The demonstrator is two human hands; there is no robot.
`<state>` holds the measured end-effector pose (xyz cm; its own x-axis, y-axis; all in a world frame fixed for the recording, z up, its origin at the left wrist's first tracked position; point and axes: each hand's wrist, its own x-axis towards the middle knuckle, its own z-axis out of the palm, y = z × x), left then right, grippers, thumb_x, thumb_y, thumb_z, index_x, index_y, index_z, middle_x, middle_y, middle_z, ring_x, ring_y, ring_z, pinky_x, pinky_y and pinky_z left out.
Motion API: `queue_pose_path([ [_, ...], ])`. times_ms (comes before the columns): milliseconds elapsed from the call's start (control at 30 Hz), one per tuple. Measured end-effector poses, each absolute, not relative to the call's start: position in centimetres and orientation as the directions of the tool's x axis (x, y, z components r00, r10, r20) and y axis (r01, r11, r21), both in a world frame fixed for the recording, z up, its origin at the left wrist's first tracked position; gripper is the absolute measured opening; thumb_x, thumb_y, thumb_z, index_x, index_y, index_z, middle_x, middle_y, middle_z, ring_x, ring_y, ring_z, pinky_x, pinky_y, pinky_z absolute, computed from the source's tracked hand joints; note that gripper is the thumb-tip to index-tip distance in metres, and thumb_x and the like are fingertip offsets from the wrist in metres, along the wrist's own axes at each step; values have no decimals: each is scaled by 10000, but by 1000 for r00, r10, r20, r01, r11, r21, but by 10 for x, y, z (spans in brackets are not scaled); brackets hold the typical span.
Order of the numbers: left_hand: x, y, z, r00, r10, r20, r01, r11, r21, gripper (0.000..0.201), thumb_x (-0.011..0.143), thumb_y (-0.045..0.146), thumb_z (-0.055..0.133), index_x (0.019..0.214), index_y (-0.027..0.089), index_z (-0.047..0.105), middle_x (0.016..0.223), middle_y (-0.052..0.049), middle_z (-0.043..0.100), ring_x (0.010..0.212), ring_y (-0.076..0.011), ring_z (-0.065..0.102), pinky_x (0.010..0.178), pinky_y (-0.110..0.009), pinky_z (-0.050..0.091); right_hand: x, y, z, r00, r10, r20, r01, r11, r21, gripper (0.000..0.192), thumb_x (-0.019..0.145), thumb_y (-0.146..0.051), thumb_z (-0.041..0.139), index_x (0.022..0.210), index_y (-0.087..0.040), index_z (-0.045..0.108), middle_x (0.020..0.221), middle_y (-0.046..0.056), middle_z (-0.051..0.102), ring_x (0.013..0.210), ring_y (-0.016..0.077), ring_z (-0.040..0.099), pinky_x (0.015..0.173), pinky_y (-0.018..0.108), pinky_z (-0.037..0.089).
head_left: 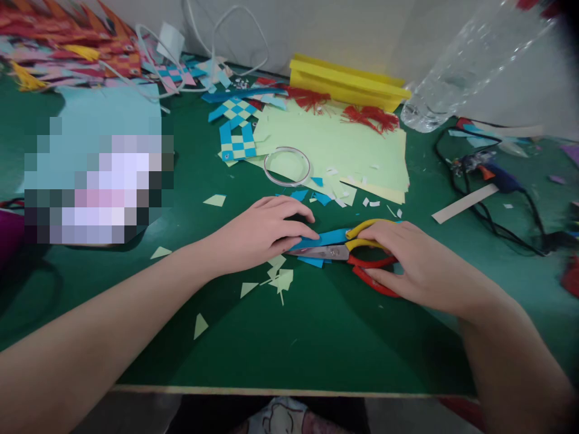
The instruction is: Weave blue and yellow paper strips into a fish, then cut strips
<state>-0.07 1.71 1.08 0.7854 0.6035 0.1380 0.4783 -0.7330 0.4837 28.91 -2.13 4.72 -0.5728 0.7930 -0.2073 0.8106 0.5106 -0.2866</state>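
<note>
- The green tabletop [316, 337] is carrying everything, its near edge running just above the bottom of the view.
- A stack of pale green paper sheets [344, 144] is lying toward the far edge, middle, with red tassels [371, 117] sitting on its far side.
- A clear plastic bottle [465, 66] is leaning toward the far right corner.
- A yellow tray [344, 81] is sitting at the far edge, behind the sheets.
- A heap of woven paper pieces [67, 42] is filling the far left corner.
- A black cable [488, 211] is looping along the right edge.
- The left hand [262, 232] is resting palm down near the middle of the tabletop, its grip flat, fingers together, pressing on the blue paper strip [323, 238].
- The right hand [416, 262] is lying just to the right, its grip curled around the scissors [357, 253], fingers over the yellow and red handles; blades nearly together, pointing left toward the strip.
- A blue-and-cream woven square [237, 141] is lying left of the sheets.
- A clear tape ring [287, 166] is sitting on the sheets' near left corner.
- The blue paper strip is lying between both hands, touching the blades.
- Small pale green offcuts [280, 277] are scattering just nearer than the left hand.
</note>
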Motion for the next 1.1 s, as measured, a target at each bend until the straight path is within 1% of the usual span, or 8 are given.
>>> queue_pose_path([
  [333, -1, 17, 9, 775, 612, 161, 475, -730, 491, 261, 985, 198, 491, 1167, 283, 656, 1298, -30, 580, 1243, -214, 502, 1072, -431, 360, 294, -20, 47, -588, 778, -222, 796, 509, -327, 339, 887, -498, 557, 1178, -323, 560, 1242, 12, 636, 1103, 252, 588, 903, 437, 494],
  [467, -2, 18, 9, 762, 619, 190, 478, -736, 480, 277, 976, 195, 518, 1232, 241, 612, 1314, -50, 564, 1273, -208, 469, 1088, -417, 376, 307, -18, 54, -589, 784, -197, 789, 504, -352, 354, 814, -468, 653, 1141, -347, 593, 1225, -13, 657, 1076, 248, 620, 889, 404, 524],
  [533, -3, 18, 9, 749, 630, 206, 489, -735, 470, 287, 974, 199, 524, 1251, 224, 597, 1321, -62, 554, 1294, -213, 444, 1100, -422, 376, 317, -17, 59, -564, 806, -179, 798, 476, -370, 378, 767, -432, 697, 1125, -351, 607, 1211, -21, 672, 1042, 248, 646, 833, 374, 550],
  [633, -6, 17, 9, 739, 639, 214, 504, -735, 455, 300, 978, 203, 517, 1270, 209, 581, 1322, -78, 547, 1299, -219, 438, 1100, -432, 385, 333, -13, 64, -467, 881, -79, 827, 403, -392, 402, 726, -400, 722, 1109, -322, 625, 1152, -3, 704, 949, 254, 689, 755, 350, 566],
  [733, -9, 16, 10, 741, 636, 216, 507, -741, 441, 300, 987, 192, 492, 1274, 209, 578, 1321, -79, 549, 1293, -220, 447, 1096, -440, 389, 342, -6, 61, -315, 949, 30, 894, 307, -327, 414, 718, -384, 703, 1116, -294, 634, 1108, 31, 714, 847, 263, 697, 697, 372, 553],
  [867, -9, 15, 9, 741, 625, 245, 515, -764, 389, 323, 999, 129, 404, 1233, 230, 604, 1306, -58, 574, 1279, -220, 467, 1078, -454, 383, 340, 4, 51, -39, 979, 200, 976, 81, -204, 420, 714, -402, 698, 1100, -248, 636, 1125, 89, 707, 927, 319, 676, 762, 445, 529],
  [933, -8, 14, 9, 743, 613, 267, 513, -779, 361, 340, 996, 109, 383, 1214, 230, 615, 1285, -51, 597, 1257, -215, 490, 1058, -440, 394, 338, 8, 47, 63, 969, 241, 981, -16, -193, 442, 709, -398, 709, 1105, -219, 627, 1113, 125, 703, 981, 345, 665, 824, 481, 514],
  [1100, -4, 10, 8, 787, 542, 294, 472, -836, 281, 309, 1004, 208, 449, 1281, 185, 585, 1309, -61, 622, 1254, -214, 526, 1098, -426, 372, 341, 12, 39, 128, 962, 242, 971, -72, -229, 458, 738, -376, 703, 1151, -215, 590, 1204, 173, 658, 1079, 391, 624, 888, 525, 494],
])
